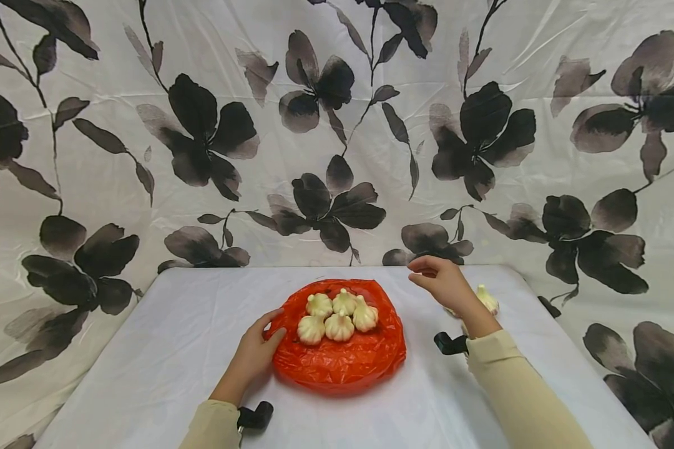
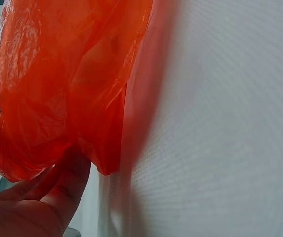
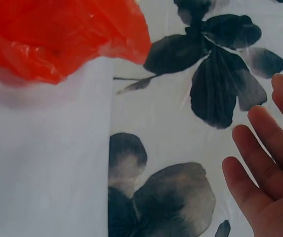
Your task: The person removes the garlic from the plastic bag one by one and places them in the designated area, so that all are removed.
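Note:
A red plastic bag (image 1: 342, 365) lies spread in a rounded shape on the table, several pale garlic bulbs (image 1: 339, 326) grouped on top of it. At its left edge, my left hand (image 1: 255, 352) holds the plastic between thumb and fingers; in the left wrist view the fingers (image 2: 64, 192) reach partly behind the red film. My right hand (image 1: 440, 284) is raised to the right of the bag, holding nothing. In the right wrist view its fingers (image 3: 250, 143) are spread and loosely bent. More garlic (image 1: 487, 300) sits beyond the right wrist, partly hidden by it.
The table (image 1: 202, 312) has a white cover, and its far edge meets a hanging white cloth (image 1: 393, 187) printed with dark flowers. Dark devices are strapped at both wrists below the cream sleeves (image 1: 517, 374).

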A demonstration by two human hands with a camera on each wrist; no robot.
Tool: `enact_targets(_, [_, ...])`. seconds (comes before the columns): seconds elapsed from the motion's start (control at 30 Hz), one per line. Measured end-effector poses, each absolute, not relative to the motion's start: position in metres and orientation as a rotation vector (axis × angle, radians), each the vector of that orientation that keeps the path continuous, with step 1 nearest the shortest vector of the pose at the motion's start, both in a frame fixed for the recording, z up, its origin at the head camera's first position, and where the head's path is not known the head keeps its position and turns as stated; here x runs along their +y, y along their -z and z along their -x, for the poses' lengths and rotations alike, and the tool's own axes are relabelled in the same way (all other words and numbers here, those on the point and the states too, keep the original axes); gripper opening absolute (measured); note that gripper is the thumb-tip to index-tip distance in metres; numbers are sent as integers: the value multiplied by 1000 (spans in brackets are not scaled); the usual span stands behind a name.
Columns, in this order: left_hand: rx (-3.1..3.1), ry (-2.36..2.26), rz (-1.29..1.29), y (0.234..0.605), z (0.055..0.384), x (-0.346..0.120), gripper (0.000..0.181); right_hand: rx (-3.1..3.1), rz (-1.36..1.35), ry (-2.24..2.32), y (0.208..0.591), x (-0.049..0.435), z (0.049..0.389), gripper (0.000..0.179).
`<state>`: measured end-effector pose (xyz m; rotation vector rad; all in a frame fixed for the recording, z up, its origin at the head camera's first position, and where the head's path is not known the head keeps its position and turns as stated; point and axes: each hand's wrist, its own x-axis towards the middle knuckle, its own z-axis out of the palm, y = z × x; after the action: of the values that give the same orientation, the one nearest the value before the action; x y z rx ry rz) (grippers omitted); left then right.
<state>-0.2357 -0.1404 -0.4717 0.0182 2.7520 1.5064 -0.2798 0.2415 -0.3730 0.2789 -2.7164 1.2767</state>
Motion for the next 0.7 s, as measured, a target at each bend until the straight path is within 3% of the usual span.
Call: enact_targets(0.7, [2749,-1523,-4,469,232,-139,48,-2777,-453,-1240,365,203,295,29])
